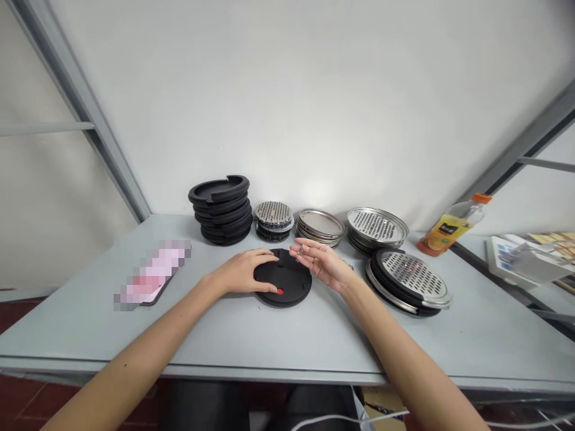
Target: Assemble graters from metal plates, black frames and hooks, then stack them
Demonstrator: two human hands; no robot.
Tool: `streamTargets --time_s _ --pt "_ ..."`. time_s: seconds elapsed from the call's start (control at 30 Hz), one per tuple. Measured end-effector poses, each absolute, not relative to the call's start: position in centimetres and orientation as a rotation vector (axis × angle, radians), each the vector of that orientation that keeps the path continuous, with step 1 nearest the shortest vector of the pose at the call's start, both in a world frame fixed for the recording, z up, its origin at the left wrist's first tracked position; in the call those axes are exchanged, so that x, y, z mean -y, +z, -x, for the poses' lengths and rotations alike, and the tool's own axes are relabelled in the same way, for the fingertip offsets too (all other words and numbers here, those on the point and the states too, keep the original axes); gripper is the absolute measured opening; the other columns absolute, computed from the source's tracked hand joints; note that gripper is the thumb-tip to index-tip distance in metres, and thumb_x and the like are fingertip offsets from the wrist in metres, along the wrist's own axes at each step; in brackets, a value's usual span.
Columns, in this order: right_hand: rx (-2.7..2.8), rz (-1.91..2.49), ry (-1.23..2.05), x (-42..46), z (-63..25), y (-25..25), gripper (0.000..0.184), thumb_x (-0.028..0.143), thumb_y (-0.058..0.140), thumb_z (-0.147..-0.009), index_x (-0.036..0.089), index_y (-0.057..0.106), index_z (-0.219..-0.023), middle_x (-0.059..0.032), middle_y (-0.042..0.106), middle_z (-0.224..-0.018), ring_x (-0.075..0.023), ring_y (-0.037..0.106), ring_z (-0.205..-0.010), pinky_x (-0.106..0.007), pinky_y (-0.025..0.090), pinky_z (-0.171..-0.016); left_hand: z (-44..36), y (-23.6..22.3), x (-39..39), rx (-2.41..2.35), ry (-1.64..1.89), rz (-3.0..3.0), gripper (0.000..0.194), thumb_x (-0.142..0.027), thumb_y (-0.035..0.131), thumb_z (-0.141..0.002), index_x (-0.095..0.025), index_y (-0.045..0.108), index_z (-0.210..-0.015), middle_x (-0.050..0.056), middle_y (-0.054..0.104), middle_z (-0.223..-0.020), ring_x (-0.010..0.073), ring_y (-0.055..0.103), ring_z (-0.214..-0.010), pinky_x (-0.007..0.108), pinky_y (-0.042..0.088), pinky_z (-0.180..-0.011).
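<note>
A round black disc [291,282] with a small red mark lies flat on the table, and a notch shows near its far edge. My left hand [242,272] rests over the disc's left side, with the fingers on top and the thumb along the near edge. My right hand [320,263] hangs just above the disc's right edge, its fingers apart and touching nothing. A ring shows on one of its fingers. To its right lies a black-rimmed steel grater disc [408,278] on a black ring.
Along the wall stand a stack of black notched rings [221,209], a short stack of perforated discs [273,218], steel plates [320,227], and perforated steel plates [376,230]. A pixelated pink object [153,272] lies left. An orange-capped bottle [451,226] lies right, beyond the grey table's [188,353] far corner.
</note>
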State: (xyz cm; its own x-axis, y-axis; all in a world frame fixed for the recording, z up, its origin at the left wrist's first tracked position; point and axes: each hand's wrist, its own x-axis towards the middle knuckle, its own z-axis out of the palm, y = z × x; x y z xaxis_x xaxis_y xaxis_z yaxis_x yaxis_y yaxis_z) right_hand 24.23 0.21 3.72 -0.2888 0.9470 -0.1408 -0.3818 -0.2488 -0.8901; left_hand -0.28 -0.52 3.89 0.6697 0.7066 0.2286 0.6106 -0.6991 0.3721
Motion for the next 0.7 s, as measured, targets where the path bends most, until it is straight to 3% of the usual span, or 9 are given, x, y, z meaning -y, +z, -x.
streamTargets --time_s 0.27,0.37,0.47,0.6,0.7 --pt "0.93 0.934 1.642 -0.6 -24.4 3.3 0.025 0.017 0.069 -0.078 0.019 0.067 -0.103 -0.0045 0.074 -0.095 -0.0117 0.07 -0.082 -0.017 0.057 -0.067 -1.0 5.0 -1.8 -0.931 0.473 -2.666 0.071 -0.062 0.074 -0.063 -0.022 0.061 -0.12 0.008 0.067 -0.109 0.0262 0.064 -0.097 0.032 0.048 -0.081" --pt "0.924 0.936 1.571 -0.7 -24.4 3.3 0.02 0.02 0.071 -0.077 0.02 0.069 -0.097 -0.0045 0.074 -0.095 -0.0125 0.07 -0.084 -0.019 0.057 -0.07 -1.4 4.2 -1.8 -0.993 0.651 -2.615 0.063 -0.057 0.069 -0.072 -0.022 0.058 -0.123 0.008 0.069 -0.104 0.0243 0.065 -0.095 0.033 0.049 -0.082" --pt "0.963 0.93 1.549 -0.6 -24.1 3.4 0.024 0.023 0.075 -0.073 0.021 0.07 -0.096 -0.0047 0.073 -0.095 -0.0139 0.07 -0.086 -0.021 0.056 -0.072 -1.6 2.9 -1.4 -1.046 0.846 -2.594 0.041 -0.047 0.059 -0.085 -0.02 0.062 -0.116 0.008 0.069 -0.102 0.0223 0.065 -0.094 0.035 0.049 -0.086" --pt "1.033 0.924 1.535 -0.2 -23.7 3.5 0.03 0.03 0.078 -0.07 0.022 0.07 -0.098 -0.0052 0.072 -0.102 -0.0158 0.069 -0.087 -0.025 0.055 -0.071 -1.6 2.2 -0.7 -0.957 1.039 -2.625 0.029 -0.04 0.062 -0.086 -0.02 0.066 -0.106 0.008 0.065 -0.111 0.022 0.061 -0.104 0.037 0.047 -0.094" --pt "1.056 0.857 1.52 0.1 -23.2 3.3 0.028 0.033 0.078 -0.07 0.022 0.071 -0.094 -0.0038 0.073 -0.098 -0.015 0.067 -0.09 -0.027 0.053 -0.08 -1.9 2.3 -0.3 -0.971 1.129 -2.564 0.024 -0.034 0.065 -0.084 -0.019 0.068 -0.103 0.008 0.064 -0.111 0.0215 0.061 -0.104 0.037 0.048 -0.095"
